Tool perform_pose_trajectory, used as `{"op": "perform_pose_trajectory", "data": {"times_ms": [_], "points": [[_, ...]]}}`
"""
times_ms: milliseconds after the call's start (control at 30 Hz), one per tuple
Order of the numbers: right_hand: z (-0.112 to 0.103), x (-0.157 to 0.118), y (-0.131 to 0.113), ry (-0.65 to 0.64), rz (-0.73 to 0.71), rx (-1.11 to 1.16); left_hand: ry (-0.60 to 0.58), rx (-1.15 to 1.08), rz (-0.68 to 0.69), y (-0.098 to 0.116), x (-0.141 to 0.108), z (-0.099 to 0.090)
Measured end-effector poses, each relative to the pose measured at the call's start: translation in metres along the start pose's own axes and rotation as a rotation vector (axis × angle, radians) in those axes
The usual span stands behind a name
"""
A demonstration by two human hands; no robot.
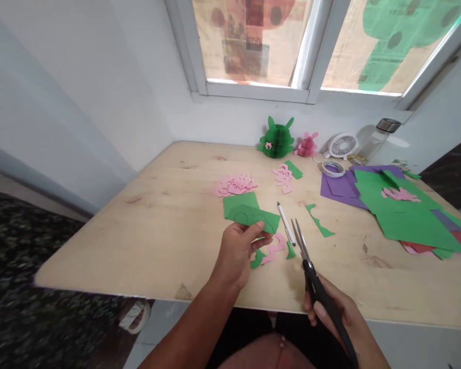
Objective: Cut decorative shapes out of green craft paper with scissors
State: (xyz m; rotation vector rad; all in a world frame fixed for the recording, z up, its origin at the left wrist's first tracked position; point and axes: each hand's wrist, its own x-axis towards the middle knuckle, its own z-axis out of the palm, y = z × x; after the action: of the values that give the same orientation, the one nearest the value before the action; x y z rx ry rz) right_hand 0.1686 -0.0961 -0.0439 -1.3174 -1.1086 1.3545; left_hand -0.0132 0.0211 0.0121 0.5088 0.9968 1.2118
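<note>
My left hand (236, 253) pinches a sheet of green craft paper (249, 215) with curved pencil outlines on it, above the wooden tabletop (169, 241). My right hand (328, 307) grips black-handled scissors (315, 282), their steel blades (299, 241) slightly apart and pointing up the table. The blades touch no paper. Just beyond them lie a white pen (286, 224) and small green and pink paper scraps (271, 253), close to my left fingers.
A pile of pink cutouts (236, 185) and more pink and green pieces (284, 176) lie beyond my hands. Stacked purple, green and red paper sheets (403, 215) cover the right side. Along the wall stand green and pink honeycomb paper figures (276, 138), a small white fan (342, 145), a tape roll (333, 168) and a glass bottle (376, 139).
</note>
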Motion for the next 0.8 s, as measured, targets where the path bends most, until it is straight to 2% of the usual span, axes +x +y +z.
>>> {"op": "perform_pose_trajectory", "data": {"times_ms": [200,400,533,800], "points": [[0.001,0.010,0.003,-0.001,0.032,0.020,0.026,0.016,-0.012,0.001,0.000,-0.009],[0.010,0.019,-0.015,0.122,-0.004,-0.144,-0.014,0.032,-0.060,0.003,-0.003,-0.019],[0.008,0.026,-0.017,0.115,-0.002,-0.214,-0.030,0.027,-0.096,0.001,-0.003,-0.028],[0.015,0.039,-0.013,0.152,0.039,-0.163,-0.077,0.012,-0.146,0.002,0.004,-0.039]]}}
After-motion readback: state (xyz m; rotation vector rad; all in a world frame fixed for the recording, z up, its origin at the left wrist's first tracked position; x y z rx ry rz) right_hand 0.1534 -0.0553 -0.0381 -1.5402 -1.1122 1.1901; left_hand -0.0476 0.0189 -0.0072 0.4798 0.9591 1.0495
